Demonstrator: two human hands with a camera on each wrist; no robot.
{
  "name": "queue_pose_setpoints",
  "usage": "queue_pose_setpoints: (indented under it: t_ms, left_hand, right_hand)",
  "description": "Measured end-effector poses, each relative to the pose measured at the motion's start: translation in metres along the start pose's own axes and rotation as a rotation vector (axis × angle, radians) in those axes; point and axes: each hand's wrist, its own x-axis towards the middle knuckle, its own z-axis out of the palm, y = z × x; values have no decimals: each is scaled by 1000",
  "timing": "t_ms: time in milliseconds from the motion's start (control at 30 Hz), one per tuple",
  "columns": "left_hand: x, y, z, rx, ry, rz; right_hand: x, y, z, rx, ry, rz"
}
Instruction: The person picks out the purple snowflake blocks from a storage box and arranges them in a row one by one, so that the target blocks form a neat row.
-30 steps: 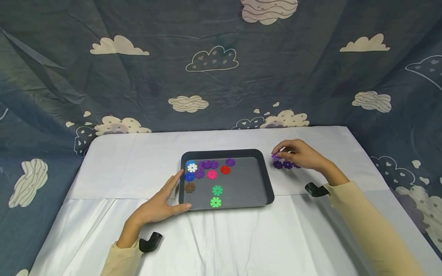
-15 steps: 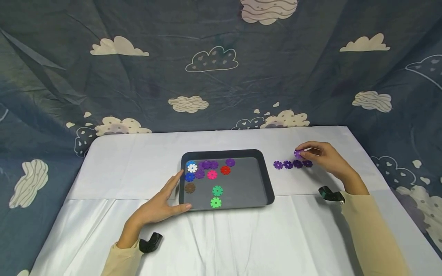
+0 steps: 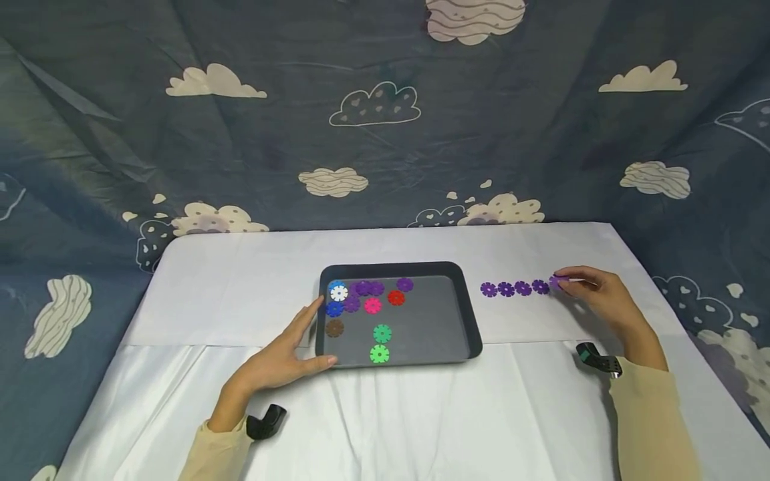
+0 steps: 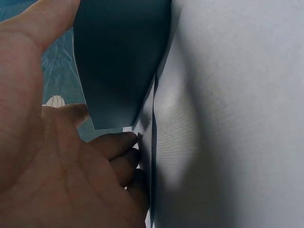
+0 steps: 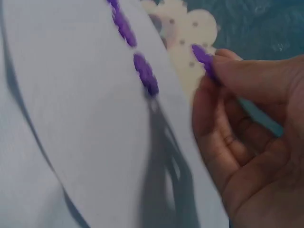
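My right hand (image 3: 604, 300) pinches a purple notched plastic disc (image 5: 204, 59) between thumb and fingertips. It hovers at the right end of a row of several purple notched discs (image 3: 523, 288) lying on the white cloth. In the right wrist view the pinched disc is raised off the cloth, with the hand's shadow below. At the left side of the dark grey tray (image 3: 421, 361), my left hand (image 3: 273, 361) lies with fingers spread along the wall and thumb at the near left corner. Purple discs (image 3: 375, 288) also lie inside this tray, towards its far side.
Among the other discs in the tray are a white disc (image 3: 339, 293), a red disc (image 3: 396, 298), a pink disc (image 3: 373, 305), a brown disc (image 3: 334, 328) and a light green disc (image 3: 379, 354). A dark cloud-print curtain (image 3: 361, 147) hangs behind the white-covered table (image 3: 397, 427).
My right hand has carried the pinched purple disc rightward from the row's left end to past its right end, uncovering the whole row. My left hand stays at the tray.
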Motion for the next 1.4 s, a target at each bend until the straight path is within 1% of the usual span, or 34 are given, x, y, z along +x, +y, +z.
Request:
queue_pose_setpoints:
  t_ms: [100,167,267,367,500,700,867,1167,1400]
  left_hand:
    - [1,1,0,3,-3,3]
    - [1,1,0,6,-3,2]
    - [1,1,0,10,1,3]
    - [1,1,0,9,3,5]
    - [1,3,0,4,-1,2]
    - [2,2,0,20,5,-2]
    - [2,1,1,15,-3,-14]
    - [1,2,1,15,1,-3]
    - [1,2,1,15,1,-1]
  right_hand:
    - [-2,9,0,17,-3,39]
    - [-2,11,0,12,0,42]
    - [-1,15,1,-24,12,41]
    - [1,17,2,-44,10,60]
    - [3,19,3,-23,6,77]
    - [6,20,1,-35,-7,80]
    - [8,19,-1,-27,-25,92]
    - [15,23,-2,-44,-10,74]
    - [16,20,-1,-73,8,69]
